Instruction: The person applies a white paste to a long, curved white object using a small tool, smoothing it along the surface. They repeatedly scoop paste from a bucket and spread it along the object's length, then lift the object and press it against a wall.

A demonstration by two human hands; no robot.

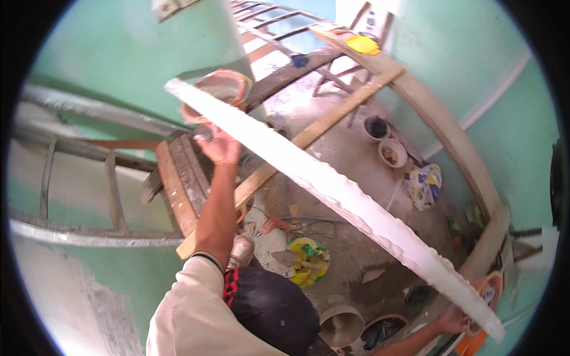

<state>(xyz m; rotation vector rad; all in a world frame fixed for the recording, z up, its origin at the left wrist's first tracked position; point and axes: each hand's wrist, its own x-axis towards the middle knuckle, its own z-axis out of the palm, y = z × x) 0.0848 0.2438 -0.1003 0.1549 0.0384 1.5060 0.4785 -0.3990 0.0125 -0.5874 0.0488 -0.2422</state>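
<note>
A long white plaster cornice strip (332,184) slants from the upper left to the lower right, with lumpy white paste along its edges. My left hand (221,145) holds it from below near its upper-left end, the fingers partly hidden behind it. Near the lower-right end, my right hand (454,319) grips the strip's edge; its fingers are partly out of sight. Behind the upper-left end is a round orange-rimmed tub (244,89) holding pale paste. Another orange tub (494,289) sits behind the lower-right end.
Wooden beams (439,118) and a crossing plank (350,107) span above the floor. A metal ladder (89,237) lies along the left wall. Below are buckets (392,153), a yellow-green bag (312,261), a trowel (285,257) and an orange power tool (273,225). A yellow hard hat (362,44) rests farther off.
</note>
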